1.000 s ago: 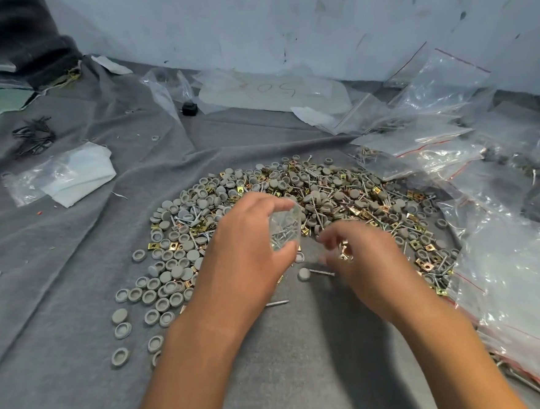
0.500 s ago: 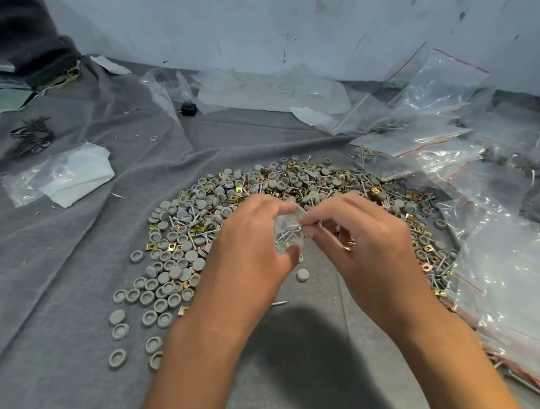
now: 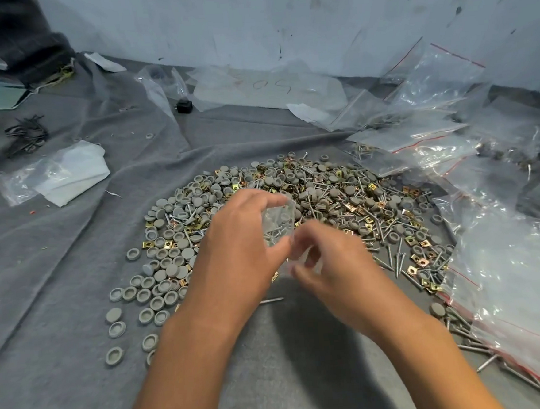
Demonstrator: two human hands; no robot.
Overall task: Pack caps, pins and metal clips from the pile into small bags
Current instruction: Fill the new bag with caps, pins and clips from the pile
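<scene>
A wide pile [image 3: 332, 200] of grey round caps, steel pins and gold square clips lies on grey cloth. My left hand [image 3: 243, 251] holds a small clear bag [image 3: 278, 224] upright above the pile's near edge; pins show inside it. My right hand [image 3: 333, 263] is just below and right of the bag, blurred, fingers curled near the bag's lower corner. Whether it holds a part is hidden. One loose pin [image 3: 270, 300] lies on the cloth under my hands.
Clear zip bags with red strips [image 3: 430, 97] heap along the right side, some with pins beneath [image 3: 483, 349]. Scattered caps [image 3: 122, 310] spread left of the pile. A folded white sheet in plastic [image 3: 62, 174] and black wires [image 3: 25, 132] lie far left. A wall stands behind.
My right hand rose from the cloth to the bag's mouth, then dropped to the bag's lower right. The left hand kept holding the bag almost still.
</scene>
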